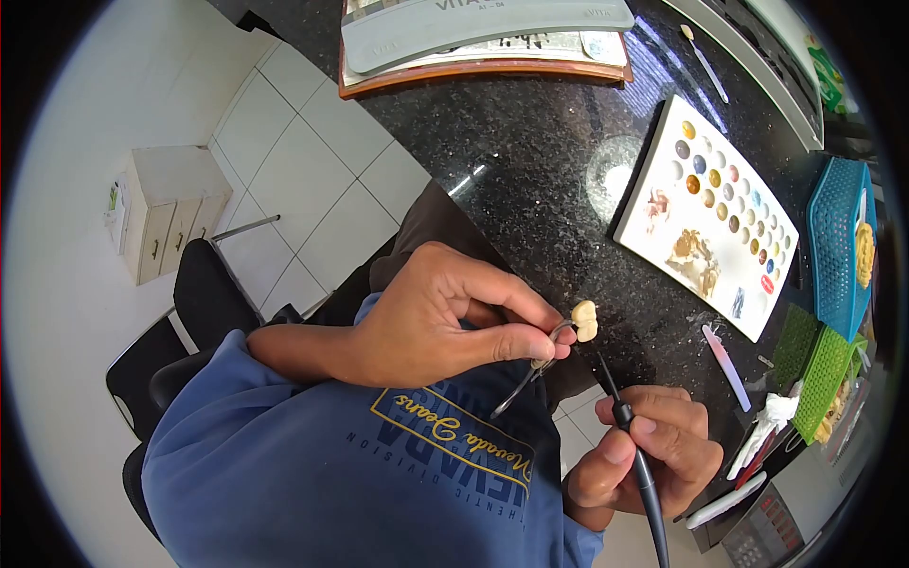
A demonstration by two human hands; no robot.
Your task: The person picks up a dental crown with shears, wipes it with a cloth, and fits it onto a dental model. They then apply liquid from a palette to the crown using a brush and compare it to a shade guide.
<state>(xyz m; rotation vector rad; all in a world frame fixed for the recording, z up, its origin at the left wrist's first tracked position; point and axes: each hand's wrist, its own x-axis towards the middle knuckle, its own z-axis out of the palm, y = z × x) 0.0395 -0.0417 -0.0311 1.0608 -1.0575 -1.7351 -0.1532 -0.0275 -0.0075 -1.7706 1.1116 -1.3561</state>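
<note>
My left hand (445, 317) pinches a thin curved metal holder (516, 390) between thumb and fingers. At its tip sits a cream-coloured piece of dental crowns (585, 322), two rounded teeth side by side. In my right hand (658, 450) is a slim black brush (646, 478), gripped like a pen. Its fine dark tip points up toward the crowns, just below them; whether it touches cannot be made out. To the right lies a white palette (712, 222) with wells of many colours and brown and pink smears on its surface.
A grey VITA shade guide case (483, 33) rests on papers at the black counter's (530, 142) far edge. Further right are a tooth-tipped shade tab (705, 66), a pink-white stick (727, 367), a blue basket (835, 251) and a green basket (826, 379).
</note>
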